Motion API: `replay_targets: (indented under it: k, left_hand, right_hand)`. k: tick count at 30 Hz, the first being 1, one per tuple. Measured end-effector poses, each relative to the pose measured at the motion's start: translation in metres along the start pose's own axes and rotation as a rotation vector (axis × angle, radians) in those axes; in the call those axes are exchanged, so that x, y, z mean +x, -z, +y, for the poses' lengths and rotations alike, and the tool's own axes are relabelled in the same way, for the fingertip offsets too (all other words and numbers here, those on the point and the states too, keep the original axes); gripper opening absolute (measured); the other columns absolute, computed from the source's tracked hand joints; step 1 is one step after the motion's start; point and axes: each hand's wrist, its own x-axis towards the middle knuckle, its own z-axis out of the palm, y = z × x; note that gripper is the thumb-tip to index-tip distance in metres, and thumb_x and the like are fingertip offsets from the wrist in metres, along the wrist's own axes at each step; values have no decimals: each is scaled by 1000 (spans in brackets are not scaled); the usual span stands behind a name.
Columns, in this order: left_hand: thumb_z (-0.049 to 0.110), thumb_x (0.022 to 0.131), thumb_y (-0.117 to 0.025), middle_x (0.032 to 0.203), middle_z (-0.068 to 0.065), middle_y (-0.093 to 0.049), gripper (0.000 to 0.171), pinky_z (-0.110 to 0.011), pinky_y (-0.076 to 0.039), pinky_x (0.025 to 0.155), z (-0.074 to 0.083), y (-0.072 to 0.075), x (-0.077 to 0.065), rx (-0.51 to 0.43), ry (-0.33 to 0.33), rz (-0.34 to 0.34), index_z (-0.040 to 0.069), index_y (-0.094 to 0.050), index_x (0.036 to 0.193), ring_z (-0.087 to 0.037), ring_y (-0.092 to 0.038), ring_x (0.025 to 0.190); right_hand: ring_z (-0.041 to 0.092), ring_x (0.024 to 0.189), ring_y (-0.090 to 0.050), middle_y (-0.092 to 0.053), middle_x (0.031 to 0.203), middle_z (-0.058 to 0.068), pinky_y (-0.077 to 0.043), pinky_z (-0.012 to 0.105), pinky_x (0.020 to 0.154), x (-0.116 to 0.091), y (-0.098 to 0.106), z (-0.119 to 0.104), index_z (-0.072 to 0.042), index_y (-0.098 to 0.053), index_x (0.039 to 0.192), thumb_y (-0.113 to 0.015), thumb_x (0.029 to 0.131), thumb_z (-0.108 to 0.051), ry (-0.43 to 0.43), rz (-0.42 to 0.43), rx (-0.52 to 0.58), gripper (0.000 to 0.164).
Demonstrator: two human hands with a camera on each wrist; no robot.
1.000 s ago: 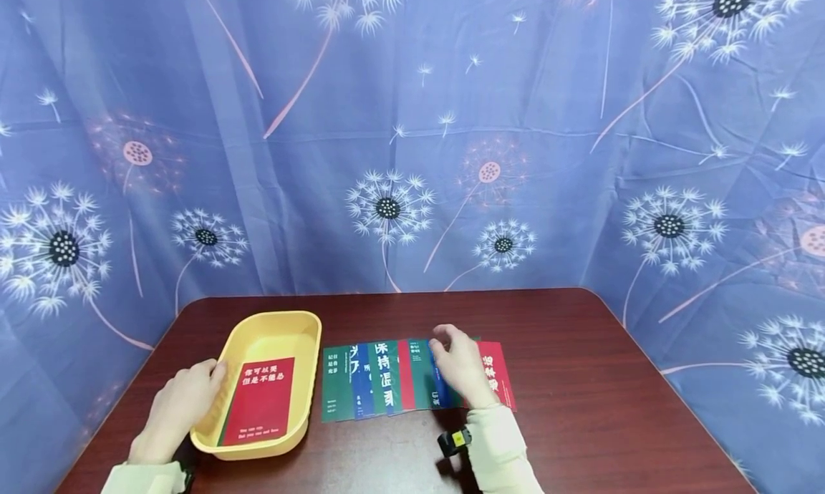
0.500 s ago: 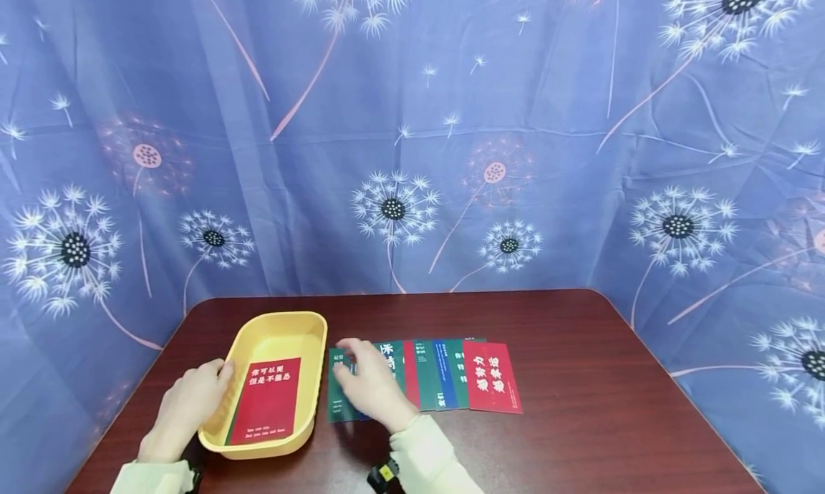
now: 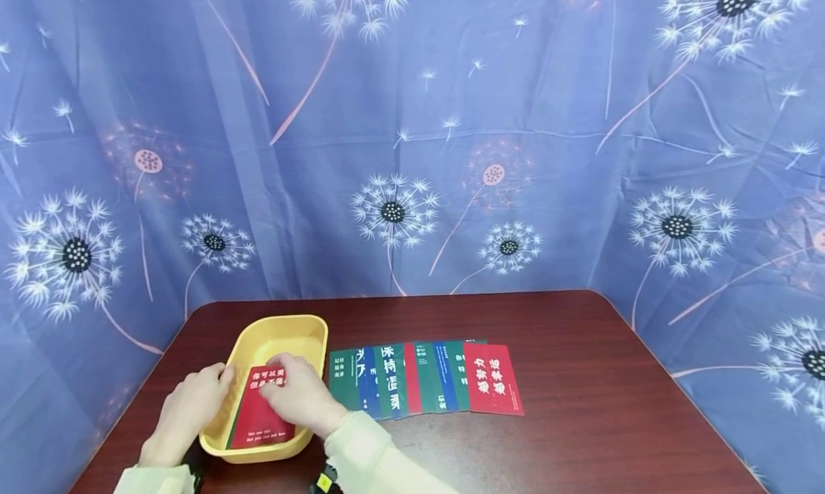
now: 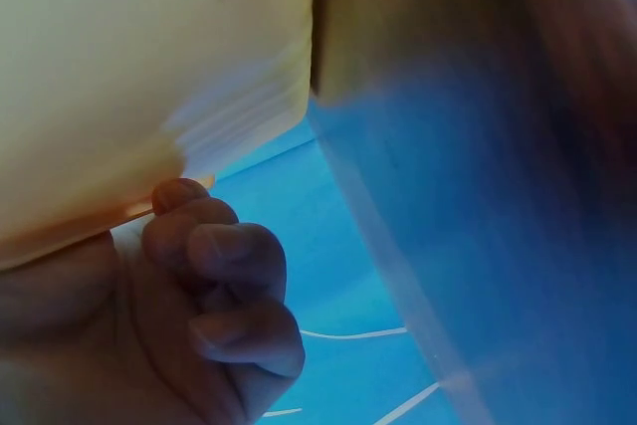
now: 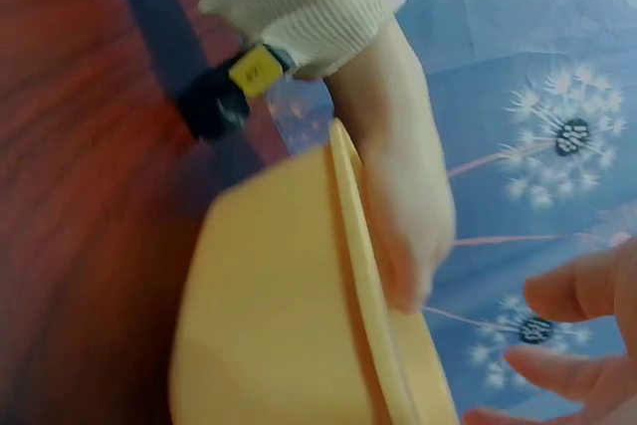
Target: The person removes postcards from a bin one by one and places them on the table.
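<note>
My left hand (image 3: 196, 404) grips the left rim of a yellow plastic basket (image 3: 312, 329); its curled fingers (image 4: 244, 246) show under that rim in the left wrist view. Inside the basket lies a red card (image 3: 258, 415) with white lettering, and a green edge peeks out along its left side. Over the card's right part is my right hand (image 3: 303, 394), fingers spread and apart in the right wrist view, with nothing seen between them. Whether its fingertips touch the card is hidden in the head view.
To the basket's right, several green, blue and red cards lie overlapped in a row, from a green card (image 3: 341, 372) to a red card (image 3: 494, 379). All stand on a dark wooden table (image 3: 580, 408). A blue dandelion-print cloth (image 3: 548, 157) hangs behind.
My right hand has moved left, from the row's right part across the cards to above the basket. The left hand has stayed at the rim. The row of cards looks unchanged.
</note>
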Motion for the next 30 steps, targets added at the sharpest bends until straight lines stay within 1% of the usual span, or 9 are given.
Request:
replay_targets:
  k: [3, 7, 9, 12, 15, 19, 24, 28, 30]
  left_hand:
    - [35, 105, -33, 95, -29, -63, 48, -59, -45, 61, -2, -2, -1, 2, -6, 8, -2, -62, 111, -49, -61, 84]
    - [34, 105, -34, 90, -26, -64, 45, -58, -45, 60, -2, -4, -1, -1, -16, 15, -1, -63, 107, -48, -62, 81]
    - [34, 105, -34, 90, -25, -64, 45, -58, -45, 60, -2, -5, -2, -2, -17, 15, -1, -63, 107, -47, -62, 81]
    - [33, 105, -35, 91, -26, -64, 44, -58, -45, 61, -1, -4, -3, -3, -22, 32, -1, -64, 106, -49, -61, 82]
    - [31, 105, -35, 92, -27, -64, 43, -59, -45, 61, 1, -2, -4, -2, -25, 42, -1, -63, 107, -50, -61, 83]
    - [30, 104, -37, 95, -29, -63, 43, -60, -46, 64, 1, -2, -4, 1, -19, 30, -4, -62, 111, -50, -61, 85]
    - [31, 104, -38, 100, -31, -63, 45, -61, -47, 68, 0, -2, -3, 6, -8, 10, -6, -60, 116, -50, -61, 89]
    - [31, 104, -38, 97, -29, -63, 44, -60, -47, 66, 0, -3, -3, 5, -15, 21, -4, -62, 113, -48, -61, 86]
    - [31, 104, -37, 95, -29, -64, 43, -59, -47, 64, 0, -3, -3, 6, -19, 23, -4, -62, 112, -47, -62, 84]
  right_hand:
    - [8, 93, -49, -56, 100, -5, -45, 28, 79, 4, -15, -2, -16, -63, 113, -73, 83, -20, -74, 36, 29, 33]
    - [15, 109, -45, -53, 114, 1, -41, 34, 94, 9, -31, 1, -11, -57, 122, -73, 80, -13, -147, 151, 110, 46]
    - [20, 114, -44, -51, 119, 5, -39, 40, 98, 12, -36, 3, -9, -53, 127, -73, 80, -9, -190, 203, 179, 51]
    - [28, 115, -45, -50, 121, 10, -37, 49, 100, 18, -41, 7, -5, -51, 129, -72, 80, -6, -255, 259, 299, 53]
    - [34, 113, -48, -50, 123, 16, -36, 55, 98, 24, -44, 10, -3, -48, 131, -70, 82, -3, -314, 279, 431, 54]
    - [38, 114, -47, -47, 127, 20, -36, 58, 96, 28, -46, 11, -2, -38, 138, -67, 79, 3, -361, 278, 571, 65]
    - [40, 118, -45, -45, 129, 24, -33, 60, 99, 30, -45, 13, -1, -32, 141, -66, 75, 8, -373, 314, 617, 75]
    - [38, 113, -49, -49, 123, 23, -39, 55, 97, 32, -45, 13, 0, -32, 142, -68, 72, 12, -366, 309, 636, 79]
    - [35, 109, -52, -53, 118, 22, -42, 52, 96, 33, -46, 14, 1, -32, 141, -70, 71, 13, -351, 298, 610, 81]
